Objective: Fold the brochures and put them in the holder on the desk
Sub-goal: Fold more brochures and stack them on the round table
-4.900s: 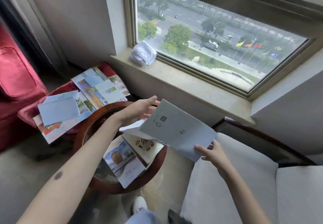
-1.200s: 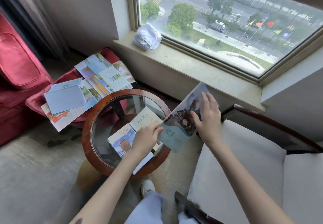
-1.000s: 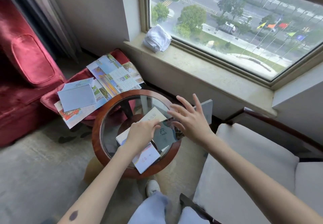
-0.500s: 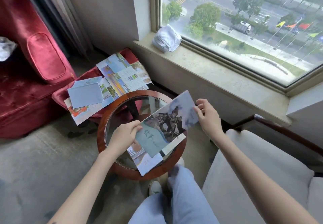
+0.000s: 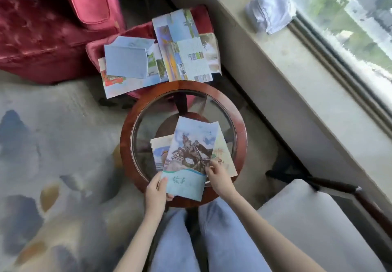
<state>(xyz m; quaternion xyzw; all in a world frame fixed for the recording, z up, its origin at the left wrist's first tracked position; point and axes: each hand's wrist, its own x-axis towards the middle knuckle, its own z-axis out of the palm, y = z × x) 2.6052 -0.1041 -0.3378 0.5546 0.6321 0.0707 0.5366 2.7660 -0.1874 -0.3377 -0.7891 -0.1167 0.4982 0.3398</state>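
A folded brochure with a horse-statue picture [image 5: 192, 155] lies over the near side of the round glass-topped table [image 5: 127, 135]. My left hand [image 5: 157, 193] pinches its near left corner. My right hand [image 5: 219, 178] holds its near right edge. Two other folded brochures peek out beneath it, one on the left [image 5: 159, 150] and one on the right [image 5: 223, 152]. Several unfolded brochures [image 5: 184, 46] and pale blue sheets [image 5: 126, 61] lie spread on a red stool behind the table. No holder is in sight.
A red armchair [image 5: 42, 27] stands at the far left. The stone window sill [image 5: 307, 84] runs along the right with a white folded cloth [image 5: 270, 6] on it. A pale cushioned chair [image 5: 314, 225] sits at my right. My knees [image 5: 199, 233] are under the table's near edge.
The statue brochure has come down from in front of me onto the folded ones on the table. Both hands moved to its near end, and my view tilted downward.
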